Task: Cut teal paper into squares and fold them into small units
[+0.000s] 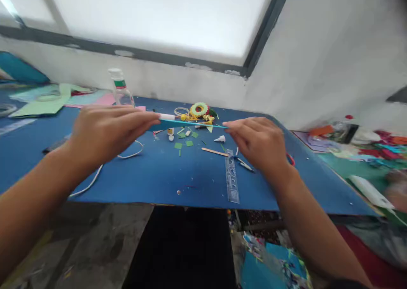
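My left hand and my right hand hold a thin teal paper strip between them, stretched level above a blue work surface. Each hand pinches one end with its fingertips. A small white piece shows at the left fingertips. Under the strip lie small green paper scraps, a wooden stick and a green and yellow paper ring.
A clear ruler lies by my right hand. A white cord runs under my left wrist. A clear bottle stands at the back left beside coloured paper sheets. More craft clutter sits at right.
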Demonstrator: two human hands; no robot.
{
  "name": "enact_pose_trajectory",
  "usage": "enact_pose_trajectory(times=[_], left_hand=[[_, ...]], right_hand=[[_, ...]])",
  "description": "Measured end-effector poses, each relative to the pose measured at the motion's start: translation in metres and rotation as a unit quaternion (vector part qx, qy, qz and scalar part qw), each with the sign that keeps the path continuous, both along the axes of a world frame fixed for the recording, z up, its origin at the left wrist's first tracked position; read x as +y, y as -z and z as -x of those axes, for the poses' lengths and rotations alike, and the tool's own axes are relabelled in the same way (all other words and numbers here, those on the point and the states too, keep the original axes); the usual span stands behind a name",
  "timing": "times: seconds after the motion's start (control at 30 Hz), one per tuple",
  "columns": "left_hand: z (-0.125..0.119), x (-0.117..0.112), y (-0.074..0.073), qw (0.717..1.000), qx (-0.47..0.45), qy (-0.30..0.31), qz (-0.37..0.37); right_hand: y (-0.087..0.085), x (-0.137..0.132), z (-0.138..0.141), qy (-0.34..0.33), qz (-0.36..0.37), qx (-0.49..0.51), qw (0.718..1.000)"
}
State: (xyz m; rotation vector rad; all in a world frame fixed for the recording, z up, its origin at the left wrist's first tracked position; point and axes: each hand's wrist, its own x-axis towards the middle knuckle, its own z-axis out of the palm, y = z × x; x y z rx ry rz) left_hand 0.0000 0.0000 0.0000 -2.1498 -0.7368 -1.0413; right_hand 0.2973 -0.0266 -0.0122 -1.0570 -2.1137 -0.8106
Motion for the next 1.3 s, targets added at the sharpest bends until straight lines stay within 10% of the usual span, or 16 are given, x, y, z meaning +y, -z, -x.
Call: enact_pose_trajectory(times=[0.2,0.33,0.53,0.7,0.97,1.3], left_hand=[[0.011,-0.010,-0.010,0.969,-0.211,-0.034,0.124],[0.010,-0.004,0.030,0.852,-0.419,0.044,0.311],[-0.031,-0.026,0.111,0.831,-0.267,0.121,0.473],[-0.080,-0.062,0.137,0.845,-0.090,0.143,0.507],[-0.109,-0.079,0.150,0.846,0.035,0.200,0.494],[-0.038,-0.046,0.113,0.823,-0.191,0.083,0.528]], right_hand=[[-0.001,-0.002,-0.013,0.021,0.052,0.181,0.982],[0.013,-0.004,-0.012,0.009,0.148,0.342,0.928],[0.057,-0.002,-0.004,-0.036,0.273,0.557,0.784],[0.098,0.008,-0.004,-0.027,0.308,0.615,0.726],[0.139,0.019,-0.004,-0.024,0.404,0.644,0.649],[0.143,0.012,-0.006,-0.049,0.488,0.619,0.613]])
